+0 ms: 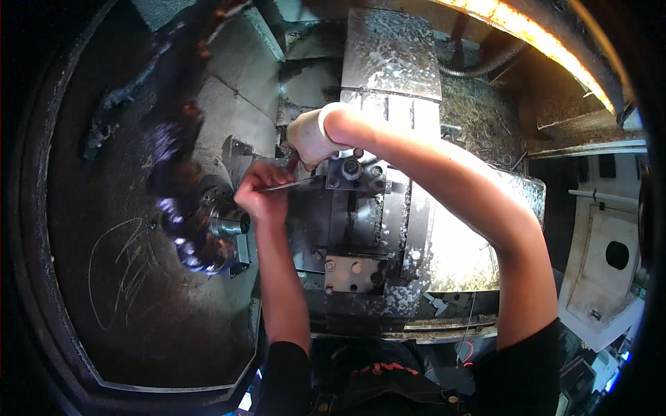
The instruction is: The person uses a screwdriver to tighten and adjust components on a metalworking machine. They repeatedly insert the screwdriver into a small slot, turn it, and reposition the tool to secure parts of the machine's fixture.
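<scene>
Chuck left of tool block, hands between.

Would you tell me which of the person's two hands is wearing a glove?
The right hand, resting on top of the dark tool block, wears a white glove; the left hand is bare and pinches a thin metal strip.

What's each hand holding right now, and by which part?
Left hand pinches a thin flat metal strip at its left end. Right hand, gloved, rests by the tool block; its hold cannot be told.

Dim, fisheye-bent scene with black rim; an orange lamp glares top right, spinning chuck blurred.
</scene>
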### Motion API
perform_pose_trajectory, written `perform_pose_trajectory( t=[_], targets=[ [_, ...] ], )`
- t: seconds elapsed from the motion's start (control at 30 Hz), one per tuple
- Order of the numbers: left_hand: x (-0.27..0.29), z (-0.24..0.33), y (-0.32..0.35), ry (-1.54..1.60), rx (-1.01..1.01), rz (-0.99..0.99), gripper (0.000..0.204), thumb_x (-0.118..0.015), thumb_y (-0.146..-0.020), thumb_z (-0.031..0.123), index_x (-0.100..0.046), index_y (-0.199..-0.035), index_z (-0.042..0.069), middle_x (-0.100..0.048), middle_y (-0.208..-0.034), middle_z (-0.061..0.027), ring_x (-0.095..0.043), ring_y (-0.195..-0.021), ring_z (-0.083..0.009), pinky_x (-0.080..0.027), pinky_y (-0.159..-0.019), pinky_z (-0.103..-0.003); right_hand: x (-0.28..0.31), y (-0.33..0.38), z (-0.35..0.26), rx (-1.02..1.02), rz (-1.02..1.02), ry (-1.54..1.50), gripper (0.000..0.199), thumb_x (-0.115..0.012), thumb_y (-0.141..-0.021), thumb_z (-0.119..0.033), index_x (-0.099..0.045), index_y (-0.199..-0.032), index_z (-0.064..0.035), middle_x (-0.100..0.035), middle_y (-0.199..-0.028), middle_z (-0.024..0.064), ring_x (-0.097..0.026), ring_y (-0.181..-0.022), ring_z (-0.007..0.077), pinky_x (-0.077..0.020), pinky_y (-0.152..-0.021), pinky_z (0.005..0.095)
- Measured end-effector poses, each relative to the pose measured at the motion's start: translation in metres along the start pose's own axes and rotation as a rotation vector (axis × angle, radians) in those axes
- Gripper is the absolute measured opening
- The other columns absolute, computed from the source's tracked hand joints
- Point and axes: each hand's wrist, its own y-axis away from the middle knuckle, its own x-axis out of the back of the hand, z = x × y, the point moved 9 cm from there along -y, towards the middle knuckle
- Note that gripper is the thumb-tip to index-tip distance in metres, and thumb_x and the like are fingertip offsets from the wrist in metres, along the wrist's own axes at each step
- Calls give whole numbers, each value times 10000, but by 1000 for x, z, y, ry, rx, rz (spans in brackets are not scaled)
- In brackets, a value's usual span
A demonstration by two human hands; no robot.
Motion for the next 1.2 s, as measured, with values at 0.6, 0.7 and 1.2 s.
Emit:
perform_pose_trajectory(
  t=[0.6, 0.7, 1.2],
  targets=[
    [-4, -4, 9, 87, -200, 32, 257, -438, -791, 199, -494, -934, -7, -541, -887, -140, -532, -878, -244, -380, -916, -380, 10, -31, 25, 288, 114, -18, 253, -617, -694, -188, -658, -912, -66, -650, -781, 119, -619, -702, 258, -486, -648, 375],
    [1, -11, 25, 1, -179, -28, 505, -449, -887, 397, -424, -1203, 3, -536, -1048, -126, -507, -1031, -226, -345, -967, -363, 26, 7, 20, 96, 267, 50, 335, -605, -703, -112, -626, -1031, -51, -652, -828, 114, -615, -753, 188, -473, -680, 307],
    [-13, -3, 31, -223, -199, -242, 554, -513, -862, 328, -392, -1248, -50, -473, -1198, -140, -434, -1161, -218, -291, -1018, -366, -8, 38, -50, 313, 580, 550, 250, -606, -712, -315, -659, -861, -123, -619, -863, 83, -596, -846, 281, -463, -724, 410]
  ],
)
